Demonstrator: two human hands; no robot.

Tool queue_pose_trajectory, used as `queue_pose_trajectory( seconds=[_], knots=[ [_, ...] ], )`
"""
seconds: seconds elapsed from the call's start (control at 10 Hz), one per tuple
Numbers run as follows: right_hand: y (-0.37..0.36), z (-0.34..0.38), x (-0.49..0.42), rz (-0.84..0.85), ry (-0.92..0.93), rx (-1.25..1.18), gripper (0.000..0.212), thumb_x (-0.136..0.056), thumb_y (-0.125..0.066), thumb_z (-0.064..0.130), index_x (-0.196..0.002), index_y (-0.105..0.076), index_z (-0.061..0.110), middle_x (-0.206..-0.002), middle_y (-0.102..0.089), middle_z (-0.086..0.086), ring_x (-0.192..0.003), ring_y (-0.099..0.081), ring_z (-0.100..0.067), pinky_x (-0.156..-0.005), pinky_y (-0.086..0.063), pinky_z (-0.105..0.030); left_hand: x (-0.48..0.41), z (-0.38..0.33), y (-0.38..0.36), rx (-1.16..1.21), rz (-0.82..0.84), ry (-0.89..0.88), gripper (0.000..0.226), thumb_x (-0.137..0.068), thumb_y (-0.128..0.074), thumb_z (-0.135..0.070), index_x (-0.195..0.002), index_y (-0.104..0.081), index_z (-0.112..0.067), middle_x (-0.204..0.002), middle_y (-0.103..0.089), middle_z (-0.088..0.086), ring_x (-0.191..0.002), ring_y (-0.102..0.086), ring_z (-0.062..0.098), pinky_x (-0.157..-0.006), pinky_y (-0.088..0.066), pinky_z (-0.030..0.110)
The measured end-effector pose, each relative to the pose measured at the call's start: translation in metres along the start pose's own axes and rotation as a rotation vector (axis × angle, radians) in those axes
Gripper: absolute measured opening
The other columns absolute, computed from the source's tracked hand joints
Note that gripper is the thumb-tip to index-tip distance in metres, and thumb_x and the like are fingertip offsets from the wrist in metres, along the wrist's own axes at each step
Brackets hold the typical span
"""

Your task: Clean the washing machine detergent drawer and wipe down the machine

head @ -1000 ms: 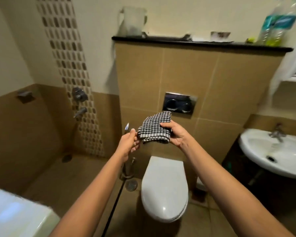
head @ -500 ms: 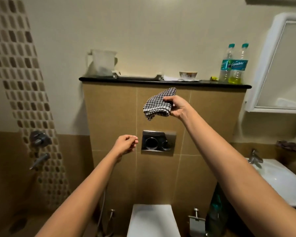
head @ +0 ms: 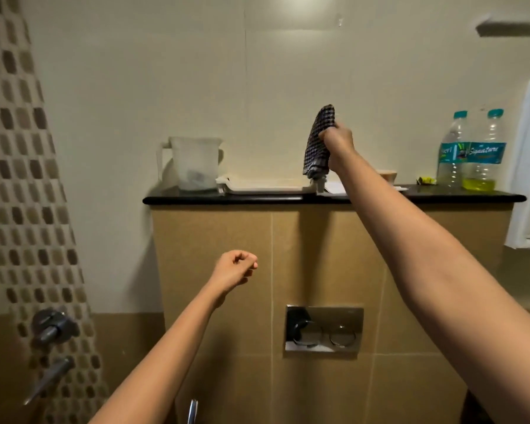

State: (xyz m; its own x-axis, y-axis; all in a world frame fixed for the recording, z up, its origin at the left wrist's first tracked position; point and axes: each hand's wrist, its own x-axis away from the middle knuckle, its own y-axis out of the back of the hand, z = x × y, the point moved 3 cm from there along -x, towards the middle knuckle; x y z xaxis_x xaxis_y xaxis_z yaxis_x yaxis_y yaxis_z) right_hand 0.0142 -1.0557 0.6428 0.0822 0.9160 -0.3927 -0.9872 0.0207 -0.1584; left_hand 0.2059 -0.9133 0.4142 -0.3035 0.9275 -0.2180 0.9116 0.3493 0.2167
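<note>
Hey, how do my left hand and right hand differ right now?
The right hand grips the checked cloth; the left hand holds nothing, fingers curled. The right hand is higher, above the black ledge; the left hand sits lower, in front of the tan tiles. Both reach forward on bare arms.

The black ledge (head: pixel 178 199) caps the tan tiled half-wall (head: pixel 211 240) in front of you and carries everything here. At its left end a translucent plastic jug (head: pixel 196 163) stands upright, handle to the left. Just beside it, the white detergent drawer (head: pixel 263 186) lies flat along the ledge. Right of the drawer you have a pale flat sheet (head: pixel 334 187), then a small cup (head: pixel 387 175), only partly visible. Farther right lies a little yellow-green packet (head: pixel 426 180). Next to it two clear plastic bottles (head: pixel 484 153) stand upright side by side, with yellowish liquid low in them.
</note>
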Motion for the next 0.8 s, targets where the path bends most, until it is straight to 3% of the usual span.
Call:
queue_pose_trajectory(
  seconds=[0.1, 0.2, 0.3, 0.4, 0.5, 0.6, 0.7, 0.8],
  knots=[
    [-0.031, -0.009, -0.03, 0.011, 0.393, 0.366, 0.049, -0.083, -0.045, 0.0, -0.125, -0.061, 0.019, -0.114, -0.066, -0.007, -0.103, -0.061, -0.024, -0.088, -0.047, -0.03, -0.026, 0.014, 0.004, -0.019, 0.022, -0.017, 0.012, -0.096, -0.058, -0.018, -0.098, -0.067, -0.011, -0.09, -0.069, 0.0, -0.077, -0.06, 0.01, -0.069, -0.049, 0.02],
    [-0.067, -0.04, -0.037, 0.355, 0.548, 0.793, 0.056, -0.086, -0.046, 0.0, -0.135, -0.053, 0.026, -0.138, -0.054, -0.008, -0.126, -0.049, -0.026, -0.107, -0.035, -0.033, -0.04, 0.029, 0.005, -0.007, 0.042, -0.008, 0.011, -0.096, -0.058, -0.017, -0.098, -0.068, -0.011, -0.089, -0.069, -0.001, -0.078, -0.06, 0.009, -0.069, -0.05, 0.018],
    [-0.092, -0.085, -0.032, 0.866, 0.275, 1.2, 0.044, -0.099, -0.042, 0.017, -0.142, -0.042, 0.019, -0.147, -0.041, -0.007, -0.135, -0.038, -0.025, -0.112, -0.026, -0.037, -0.049, 0.045, 0.004, 0.003, 0.077, 0.026, 0.011, -0.096, -0.057, -0.016, -0.098, -0.067, -0.011, -0.086, -0.067, -0.001, -0.075, -0.059, 0.009, -0.068, -0.049, 0.018],
    [-0.095, -0.088, -0.024, 0.971, 0.101, 1.216, 0.046, -0.101, -0.034, 0.042, -0.14, -0.044, 0.02, -0.149, -0.037, -0.004, -0.133, -0.037, -0.023, -0.114, -0.021, -0.039, -0.053, 0.056, 0.004, 0.004, 0.09, 0.051, 0.009, -0.096, -0.057, -0.014, -0.094, -0.066, -0.012, -0.082, -0.066, -0.002, -0.071, -0.058, 0.008, -0.063, -0.047, 0.017],
    [-0.091, -0.088, -0.023, 0.953, -0.03, 1.172, 0.054, -0.098, -0.027, 0.051, -0.141, -0.041, 0.022, -0.149, -0.035, -0.001, -0.135, -0.034, -0.023, -0.112, -0.019, -0.039, -0.053, 0.059, 0.002, -0.006, 0.092, 0.067, 0.009, -0.096, -0.057, -0.012, -0.094, -0.066, -0.011, -0.08, -0.064, -0.003, -0.068, -0.056, 0.006, -0.061, -0.045, 0.016],
    [-0.088, -0.088, -0.018, 0.885, 0.011, 1.174, 0.056, -0.098, -0.019, 0.052, -0.138, -0.042, 0.02, -0.145, -0.037, -0.007, -0.132, -0.035, -0.025, -0.111, -0.021, -0.041, -0.049, 0.05, -0.004, -0.007, 0.092, 0.069, 0.012, -0.097, -0.055, -0.011, -0.101, -0.065, -0.006, -0.081, -0.064, -0.002, -0.07, -0.056, 0.007, -0.061, -0.046, 0.014],
    [-0.086, -0.084, -0.016, 0.776, 0.222, 1.105, 0.058, -0.103, -0.017, 0.045, -0.146, -0.035, 0.011, -0.152, -0.034, -0.009, -0.139, -0.032, -0.026, -0.113, -0.022, -0.037, -0.047, 0.037, -0.009, -0.002, 0.093, 0.032, 0.015, -0.097, -0.054, -0.011, -0.105, -0.064, -0.004, -0.085, -0.065, -0.001, -0.073, -0.057, 0.008, -0.062, -0.047, 0.014],
    [-0.069, -0.071, -0.004, 0.646, 0.424, 1.019, 0.053, -0.103, -0.028, 0.04, -0.147, -0.032, 0.011, -0.149, -0.038, -0.011, -0.135, -0.038, -0.028, -0.109, -0.03, -0.037, -0.04, 0.02, -0.016, -0.024, 0.078, -0.012, 0.013, -0.096, -0.056, -0.013, -0.103, -0.066, -0.008, -0.088, -0.066, -0.001, -0.076, -0.058, 0.008, -0.065, -0.048, 0.015]
  ],
)
